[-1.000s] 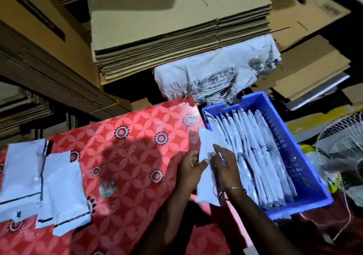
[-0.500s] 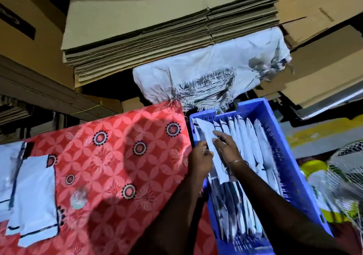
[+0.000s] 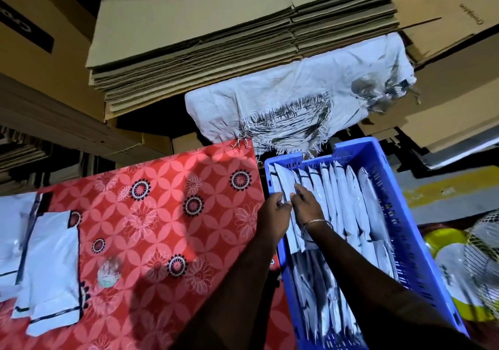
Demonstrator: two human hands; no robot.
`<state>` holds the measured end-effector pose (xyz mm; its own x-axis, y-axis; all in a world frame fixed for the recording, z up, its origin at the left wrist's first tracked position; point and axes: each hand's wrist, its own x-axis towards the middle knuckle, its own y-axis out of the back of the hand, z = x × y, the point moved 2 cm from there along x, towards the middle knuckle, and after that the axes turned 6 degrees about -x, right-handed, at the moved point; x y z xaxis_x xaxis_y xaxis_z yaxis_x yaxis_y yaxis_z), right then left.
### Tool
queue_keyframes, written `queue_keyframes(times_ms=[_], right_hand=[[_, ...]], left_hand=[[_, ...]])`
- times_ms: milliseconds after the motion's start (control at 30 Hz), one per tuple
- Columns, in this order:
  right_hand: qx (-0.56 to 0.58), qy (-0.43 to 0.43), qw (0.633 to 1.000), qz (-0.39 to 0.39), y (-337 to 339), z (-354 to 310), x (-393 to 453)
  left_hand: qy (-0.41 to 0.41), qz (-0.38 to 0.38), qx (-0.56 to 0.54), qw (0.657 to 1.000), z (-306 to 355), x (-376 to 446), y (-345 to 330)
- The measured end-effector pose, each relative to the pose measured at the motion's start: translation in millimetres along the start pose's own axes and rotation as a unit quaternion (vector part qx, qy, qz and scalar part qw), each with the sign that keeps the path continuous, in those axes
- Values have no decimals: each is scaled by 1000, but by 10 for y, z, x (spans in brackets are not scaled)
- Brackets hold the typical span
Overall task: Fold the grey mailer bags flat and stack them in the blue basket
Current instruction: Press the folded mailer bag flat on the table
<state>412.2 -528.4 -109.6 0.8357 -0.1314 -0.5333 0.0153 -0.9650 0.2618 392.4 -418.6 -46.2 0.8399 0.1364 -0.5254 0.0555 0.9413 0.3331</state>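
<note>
The blue basket (image 3: 399, 214) stands right of the red patterned table and holds several folded grey mailer bags (image 3: 351, 201) on edge in a row. A folded grey mailer bag (image 3: 286, 185) stands at the left end of that row, inside the basket's left wall. My left hand (image 3: 274, 213) grips its left side with curled fingers. My right hand (image 3: 307, 205), a bangle on the wrist, pinches its right side at the top edge. More unfolded grey mailer bags (image 3: 51, 263) lie flat on the table at the far left.
The red flowered tablecloth (image 3: 162, 214) covers the table between the loose bags and the basket. Stacks of flat cardboard (image 3: 229, 39) and a torn white woven sack (image 3: 297, 101) sit behind. A wire fan guard (image 3: 483, 252) is at the right edge.
Both hands carried the folded bag from above the table's right edge into the basket, then lowered it deeper at the left end of the row.
</note>
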Motion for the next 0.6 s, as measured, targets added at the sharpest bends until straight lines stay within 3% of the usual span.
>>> queue_keyframes(times_ms=[200,400,600], right_hand=[[-16,53,997,54,160,-256,-220],[4,140,988,59,222,-784,-772],[-47,236,970,-39,-300,-1195,-1584]], left_hand=[[7,-11,-26,1000,148,-344,206],[-42,-16,-64,997,49,-781,640],[-80,40,-115,989,-397,-1391,1578]])
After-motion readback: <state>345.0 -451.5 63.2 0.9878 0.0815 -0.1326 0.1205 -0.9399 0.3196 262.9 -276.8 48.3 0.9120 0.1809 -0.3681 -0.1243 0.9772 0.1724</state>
